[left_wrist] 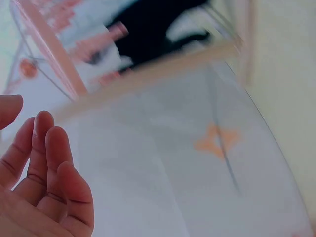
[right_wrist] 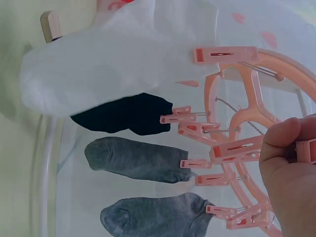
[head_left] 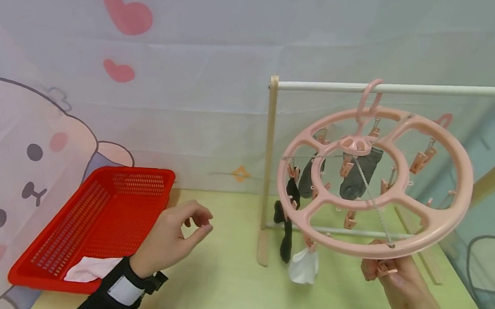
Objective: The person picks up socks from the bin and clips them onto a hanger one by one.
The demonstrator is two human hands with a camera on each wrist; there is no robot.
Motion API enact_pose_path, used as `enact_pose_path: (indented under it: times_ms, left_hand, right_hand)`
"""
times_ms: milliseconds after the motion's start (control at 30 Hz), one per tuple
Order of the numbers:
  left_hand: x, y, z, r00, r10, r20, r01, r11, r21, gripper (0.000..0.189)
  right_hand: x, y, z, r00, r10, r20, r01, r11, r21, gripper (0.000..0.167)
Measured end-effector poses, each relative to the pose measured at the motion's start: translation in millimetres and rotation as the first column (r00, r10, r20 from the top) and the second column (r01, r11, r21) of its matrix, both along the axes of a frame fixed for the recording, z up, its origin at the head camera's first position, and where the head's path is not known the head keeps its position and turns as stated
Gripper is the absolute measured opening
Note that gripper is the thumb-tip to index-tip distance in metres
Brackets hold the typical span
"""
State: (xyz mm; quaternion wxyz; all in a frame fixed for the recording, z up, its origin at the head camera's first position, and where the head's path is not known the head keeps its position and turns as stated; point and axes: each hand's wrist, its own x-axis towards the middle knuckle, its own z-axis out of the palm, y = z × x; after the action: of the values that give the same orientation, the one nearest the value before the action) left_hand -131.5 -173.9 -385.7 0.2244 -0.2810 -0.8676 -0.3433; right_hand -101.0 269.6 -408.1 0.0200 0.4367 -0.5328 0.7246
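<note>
My right hand (head_left: 411,287) is under the near right rim of a pink round clip hanger (head_left: 460,219), fingers curled about a pink clothes peg (head_left: 386,269). The right wrist view has that peg (right_wrist: 307,150) between thumb and fingers. My left hand (head_left: 176,235) is in the air beside the red basket (head_left: 165,175), fingers loosely bent with nothing in them. From the hanger's pegs hang a white sock (right_wrist: 118,64), black socks (head_left: 286,242) and two grey socks (right_wrist: 140,160). One pale pinkish sock (head_left: 91,269) lies in the basket.
The hanger's hook (head_left: 367,98) goes over the white bar (head_left: 438,89) of a rack with wooden posts (head_left: 269,165). Several unused pegs (head_left: 350,220) dangle from the hanger. Behind the green table (head_left: 222,285) is a printed cloth backdrop (head_left: 209,76). A cable (head_left: 469,262) is at the right.
</note>
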Motion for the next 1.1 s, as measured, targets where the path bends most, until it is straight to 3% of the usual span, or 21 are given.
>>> enact_pose_path:
  times_ms: [167, 367, 533, 633, 833, 967, 1033, 1100]
  left_hand:
    - [-6.3, -46.4, 2.7, 0.992, 0.125, -0.002, -0.125, 0.984, -0.127, 0.024]
    - [-14.3, -96.2, 3.6, 0.959, 0.275, 0.064, -0.248, 0.929, -0.273, 0.024]
    - [-24.3, -142.6, -13.1, 0.921, 0.363, 0.14, -0.288, 0.878, -0.382, 0.022]
    - [-30.7, -171.8, -27.5, 0.898, 0.396, 0.194, -0.281, 0.853, -0.439, 0.024]
    - [-38.4, -214.7, -50.6, 0.833, 0.45, 0.321, -0.237, 0.815, -0.528, 0.033]
    - [-39.0, -230.5, -56.7, 0.782, 0.482, 0.396, -0.185, 0.786, -0.59, 0.036]
    - [-38.3, -233.7, -56.5, 0.742, 0.498, 0.449, -0.148, 0.775, -0.615, 0.04]
    - [-37.5, -234.7, -56.0, 0.687, 0.519, 0.509, -0.104, 0.764, -0.637, 0.048]
  right_hand:
    - [2.2, 3.7, -3.6, 0.998, -0.062, 0.007, 0.061, 0.996, 0.061, 0.054]
    - [2.6, 2.4, -6.6, 0.997, -0.067, -0.038, 0.069, 0.996, 0.061, 0.053]
    - [4.4, 2.6, -6.9, 0.996, -0.081, -0.033, 0.083, 0.993, 0.084, 0.052]
    - [5.3, 3.5, -6.1, 0.995, -0.097, -0.032, 0.099, 0.99, 0.099, 0.051]
    - [6.2, 4.5, -4.2, 0.993, -0.119, -0.024, 0.121, 0.986, 0.115, 0.051]
    - [5.9, 4.3, -3.3, 0.994, -0.099, -0.043, 0.103, 0.989, 0.102, 0.052]
    - [5.6, 4.1, -2.8, 0.995, -0.089, -0.053, 0.094, 0.991, 0.096, 0.052]
    - [5.5, 4.1, -2.4, 0.995, -0.083, -0.057, 0.088, 0.992, 0.09, 0.053]
